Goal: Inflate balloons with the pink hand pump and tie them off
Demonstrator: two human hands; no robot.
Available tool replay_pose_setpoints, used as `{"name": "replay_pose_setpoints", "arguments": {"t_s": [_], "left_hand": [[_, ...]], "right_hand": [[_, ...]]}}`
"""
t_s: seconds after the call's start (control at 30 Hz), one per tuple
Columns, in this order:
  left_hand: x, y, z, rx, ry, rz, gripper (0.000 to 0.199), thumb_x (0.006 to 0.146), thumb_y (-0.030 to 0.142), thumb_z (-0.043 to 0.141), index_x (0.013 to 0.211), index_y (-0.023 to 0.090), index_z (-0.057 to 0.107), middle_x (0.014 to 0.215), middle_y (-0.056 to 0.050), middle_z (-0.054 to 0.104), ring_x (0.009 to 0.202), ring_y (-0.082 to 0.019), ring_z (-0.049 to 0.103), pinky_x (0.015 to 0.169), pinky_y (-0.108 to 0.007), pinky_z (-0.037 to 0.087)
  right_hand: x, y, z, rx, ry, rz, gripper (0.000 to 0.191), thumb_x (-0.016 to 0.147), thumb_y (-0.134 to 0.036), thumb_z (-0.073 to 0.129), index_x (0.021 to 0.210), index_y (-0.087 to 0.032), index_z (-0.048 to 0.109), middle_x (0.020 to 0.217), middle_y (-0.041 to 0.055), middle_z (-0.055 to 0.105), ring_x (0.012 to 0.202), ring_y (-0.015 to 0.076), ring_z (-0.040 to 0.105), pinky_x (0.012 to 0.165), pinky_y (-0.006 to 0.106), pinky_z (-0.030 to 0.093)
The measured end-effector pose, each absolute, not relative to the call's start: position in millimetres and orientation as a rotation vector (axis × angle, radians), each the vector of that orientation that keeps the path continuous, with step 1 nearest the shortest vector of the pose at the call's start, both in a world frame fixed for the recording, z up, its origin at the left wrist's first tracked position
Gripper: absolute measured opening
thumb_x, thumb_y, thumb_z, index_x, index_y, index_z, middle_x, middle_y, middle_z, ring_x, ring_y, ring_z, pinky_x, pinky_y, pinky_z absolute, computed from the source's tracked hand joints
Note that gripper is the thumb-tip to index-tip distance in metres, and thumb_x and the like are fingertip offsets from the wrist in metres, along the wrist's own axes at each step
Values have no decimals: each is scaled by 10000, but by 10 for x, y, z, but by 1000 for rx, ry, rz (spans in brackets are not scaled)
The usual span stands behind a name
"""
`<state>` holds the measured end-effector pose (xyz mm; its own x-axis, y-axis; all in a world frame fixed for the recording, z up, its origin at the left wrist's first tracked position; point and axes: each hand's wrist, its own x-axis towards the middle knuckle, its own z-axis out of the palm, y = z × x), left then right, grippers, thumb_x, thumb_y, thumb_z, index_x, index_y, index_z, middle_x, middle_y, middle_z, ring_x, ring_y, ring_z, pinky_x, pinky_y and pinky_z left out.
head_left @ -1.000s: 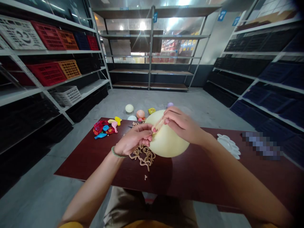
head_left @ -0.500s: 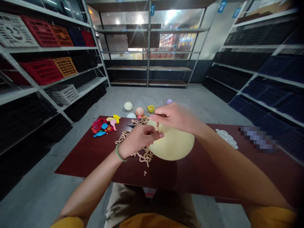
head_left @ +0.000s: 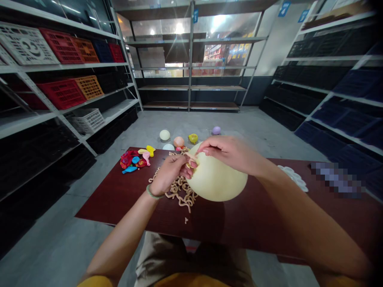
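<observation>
A large inflated pale yellow balloon [head_left: 221,179] rests over the table, its neck end toward my left hand. My left hand [head_left: 172,170] is closed, pinching the neck of the balloon together with a beige, string-like strand [head_left: 191,156]. Above it, my right hand [head_left: 229,153] is bent over the top of the balloon, thumb and forefinger pinched at the strand's upper end; its outer edge is blurred. Beneath and beside my left hand lies a loose heap of curly beige strands [head_left: 182,193], with one small scrap [head_left: 186,220] nearer to me.
Uninflated coloured balloons [head_left: 136,160] lie at the left of the dark red table [head_left: 119,203]. A white scalloped tray [head_left: 293,177] and a pixelated object [head_left: 336,179] sit at the right. On the floor beyond are a white balloon [head_left: 164,135] and a purple balloon [head_left: 216,130]. Crate shelves [head_left: 66,65] flank the room.
My left hand has turned, so its fingers curl round the balloon's neck. The right hand has shifted slightly down, and the strand now stretches between both hands. The view has shifted a little left.
</observation>
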<state>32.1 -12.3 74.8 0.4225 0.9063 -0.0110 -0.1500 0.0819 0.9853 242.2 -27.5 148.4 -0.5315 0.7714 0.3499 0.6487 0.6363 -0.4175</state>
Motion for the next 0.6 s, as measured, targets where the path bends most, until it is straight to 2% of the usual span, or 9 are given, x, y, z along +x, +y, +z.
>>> {"name": "replay_pose_setpoints", "arguments": {"t_s": [0.07,0.13,0.27,0.37,0.47,0.6], "left_hand": [[308,-107,728,1146,770,919,261,835,341,628,741,112,709,633,-36,647,527,-92,593,547,-196,508],[294,-98,711,1086,750,911,250,812,347,682,760,105,717,651,-39,653,532,-82,593,549,-184,508],[288,-95,675,971,714,916,227,786,327,740,766,102,720,654,-25,639,519,-61,573,527,-163,502],[297,-97,653,904,690,925,190,771,289,763,773,104,715,644,-8,621,503,-51,560,527,-163,513],[286,-97,641,850,661,934,157,728,226,799,777,112,704,605,16,594,482,-35,537,504,-136,492],[244,-109,630,855,629,954,206,680,209,839,766,109,681,579,29,588,455,-26,524,481,-120,478]], "right_hand": [[2451,-314,1437,-1100,-2351,217,259,1014,-258,423,1120,-265,660,1080,6,716,941,162,647,778,285,453],[2465,-358,1375,-1106,-2361,36,273,1020,-242,404,1132,-254,652,1093,34,706,966,186,638,803,310,463],[2421,-429,1244,-1153,-2350,-429,250,998,-171,388,1005,-177,638,929,82,663,886,237,600,777,369,462],[2335,-475,1184,-1153,-2262,-644,237,968,-105,389,949,-147,621,859,84,625,839,238,575,755,367,444],[2260,-527,1165,-1055,-2238,-683,215,931,-81,426,887,-156,623,769,50,593,753,206,541,715,340,421],[2267,-573,1156,-956,-2280,-606,179,870,-103,486,791,-179,628,704,24,561,683,184,479,668,334,391]]}}
